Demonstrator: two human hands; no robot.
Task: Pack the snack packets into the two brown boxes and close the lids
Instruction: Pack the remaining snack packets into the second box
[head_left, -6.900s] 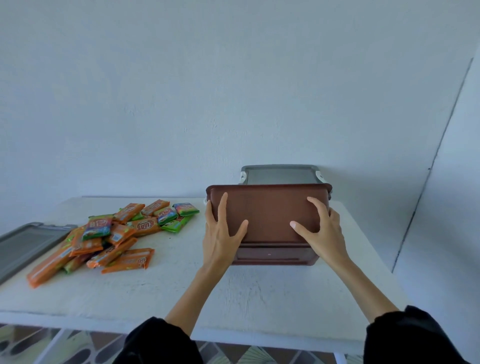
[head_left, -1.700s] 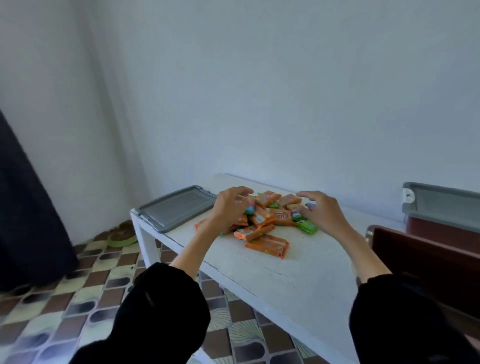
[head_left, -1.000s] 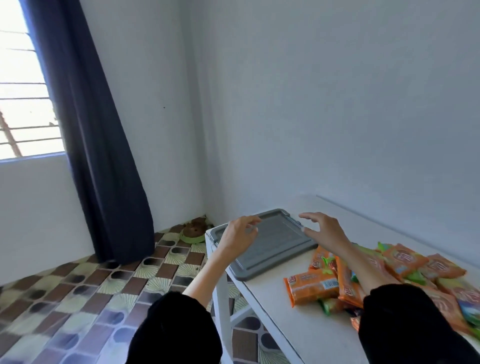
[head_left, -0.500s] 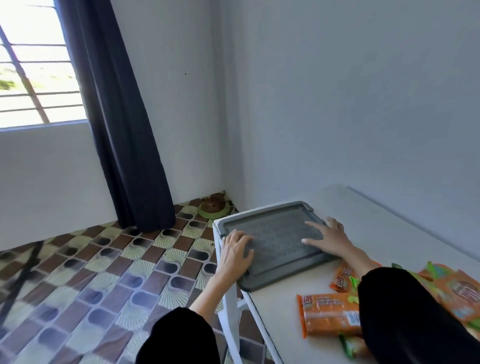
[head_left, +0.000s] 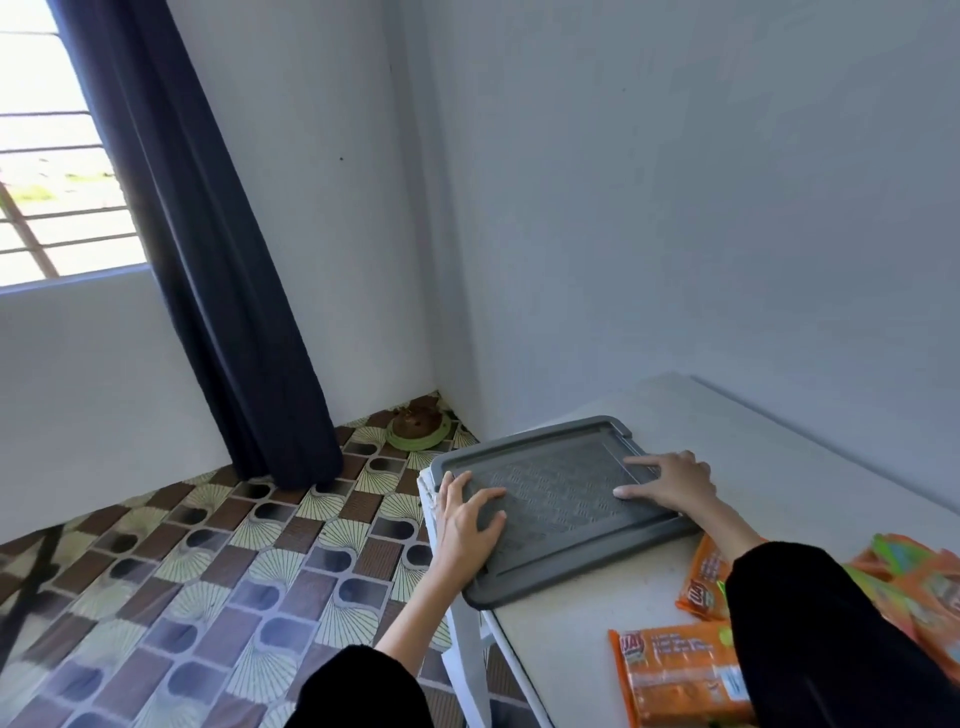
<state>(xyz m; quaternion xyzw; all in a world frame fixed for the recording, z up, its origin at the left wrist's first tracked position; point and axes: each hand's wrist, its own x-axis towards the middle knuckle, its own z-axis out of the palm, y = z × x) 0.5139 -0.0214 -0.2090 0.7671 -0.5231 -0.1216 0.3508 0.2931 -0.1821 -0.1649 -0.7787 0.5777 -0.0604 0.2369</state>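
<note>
Grey lid | L hand, R hand fingers flat on it | pkts cut off

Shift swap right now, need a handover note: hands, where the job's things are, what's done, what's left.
Left hand: open, flat on the left edge of the grey lid.
Right hand: open, flat on the lid's right side.
The lid lies on the left end of the white table. Snack packets lie loose to its right. The brown boxes are out of view.
Done: nothing visible.
Left: pack the packets, close both lids.
</note>
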